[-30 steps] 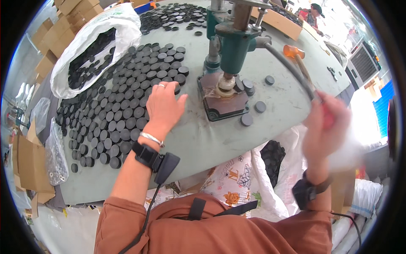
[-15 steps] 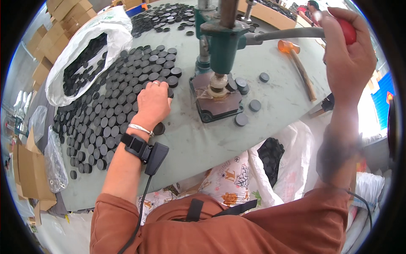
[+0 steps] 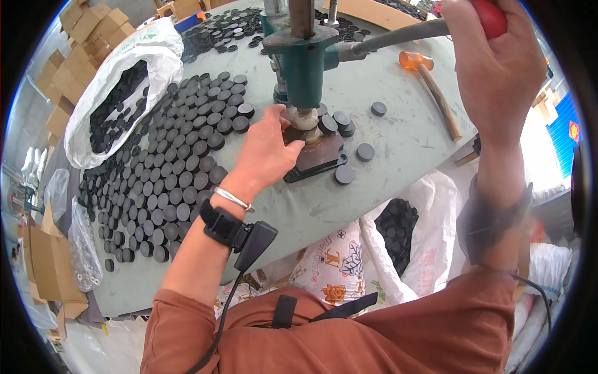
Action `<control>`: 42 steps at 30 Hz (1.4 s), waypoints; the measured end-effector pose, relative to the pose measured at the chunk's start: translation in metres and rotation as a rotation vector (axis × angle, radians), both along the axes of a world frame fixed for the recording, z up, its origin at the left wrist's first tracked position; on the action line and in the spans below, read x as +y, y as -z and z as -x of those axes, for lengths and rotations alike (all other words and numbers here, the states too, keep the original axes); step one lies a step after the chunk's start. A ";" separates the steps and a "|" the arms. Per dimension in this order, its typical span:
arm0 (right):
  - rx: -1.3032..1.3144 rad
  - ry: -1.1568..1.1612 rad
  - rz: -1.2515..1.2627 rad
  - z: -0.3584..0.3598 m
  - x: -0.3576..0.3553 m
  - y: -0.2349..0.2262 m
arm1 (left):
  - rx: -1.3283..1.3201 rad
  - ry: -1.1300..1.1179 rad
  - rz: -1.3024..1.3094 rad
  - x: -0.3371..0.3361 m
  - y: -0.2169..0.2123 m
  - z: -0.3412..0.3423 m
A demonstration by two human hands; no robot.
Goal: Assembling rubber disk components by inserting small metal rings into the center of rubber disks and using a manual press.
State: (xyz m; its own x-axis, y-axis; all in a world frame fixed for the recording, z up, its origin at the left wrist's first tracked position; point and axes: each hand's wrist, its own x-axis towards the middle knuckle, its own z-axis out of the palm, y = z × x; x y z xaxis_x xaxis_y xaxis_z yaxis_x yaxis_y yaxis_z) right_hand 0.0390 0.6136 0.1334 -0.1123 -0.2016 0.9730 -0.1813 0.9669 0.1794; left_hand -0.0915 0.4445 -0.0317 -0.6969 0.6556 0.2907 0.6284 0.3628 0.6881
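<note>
My left hand (image 3: 266, 148) is at the left side of the green bench press (image 3: 305, 71), beside its pale round ram tip (image 3: 304, 119). Its thumb and forefinger are spread apart over the brown base plate (image 3: 321, 154), and no disc shows between them; the other fingertips are partly hidden. My right hand (image 3: 498, 75), raised at the upper right, is closed around the red ball knob (image 3: 490, 19) of the press lever (image 3: 405, 36). Several black round discs (image 3: 341, 118) lie against and near the right side of the base.
Many black discs (image 3: 168, 181) spread over the table (image 3: 274, 230) at left, beside an open white sack (image 3: 80, 140) of dark pieces. An orange-headed mallet (image 3: 438, 100) lies at right. Another white sack (image 3: 430, 237) of black pieces stands below the near edge. Cardboard boxes (image 3: 59, 262) sit far left.
My left hand has moved right, from the spread of discs to the press, and its thumb and forefinger have parted. My right hand still grips the lever knob. The whole view has shifted slightly.
</note>
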 end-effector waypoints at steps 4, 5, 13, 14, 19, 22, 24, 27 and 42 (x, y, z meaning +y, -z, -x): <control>0.035 0.052 0.064 0.005 -0.005 0.002 | -0.019 -0.032 -0.011 0.013 -0.002 -0.001; 0.036 0.047 0.082 0.005 -0.005 0.002 | -0.021 -0.030 -0.010 0.015 0.000 -0.001; -0.066 0.148 0.176 -0.017 0.002 0.011 | -0.040 -0.078 -0.090 0.017 0.012 -0.001; -0.126 0.288 0.365 -0.024 -0.001 0.018 | -0.040 -0.085 -0.089 0.015 0.013 0.000; -0.272 0.142 0.428 -0.058 -0.017 0.059 | 0.007 -0.052 -0.222 0.008 0.018 -0.001; -0.234 0.000 0.576 -0.068 -0.024 0.105 | 0.093 -0.117 -0.112 -0.012 0.024 0.013; -0.242 -0.064 0.611 -0.072 -0.026 0.142 | 0.169 -0.217 -0.012 -0.026 0.026 0.031; -0.224 -0.048 0.514 -0.069 -0.023 0.150 | 0.305 -0.351 0.139 -0.034 0.034 0.050; -0.138 0.073 0.341 -0.039 0.015 0.030 | 0.305 -0.124 0.257 -0.033 0.022 0.042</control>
State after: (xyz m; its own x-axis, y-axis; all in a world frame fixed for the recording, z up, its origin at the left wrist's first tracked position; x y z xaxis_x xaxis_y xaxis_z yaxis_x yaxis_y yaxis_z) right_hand 0.0785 0.6286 0.1034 -0.2489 0.1452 0.9576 -0.1098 0.9781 -0.1768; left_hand -0.1337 0.4113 -0.0540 -0.6822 0.6503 0.3341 0.7303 0.5841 0.3543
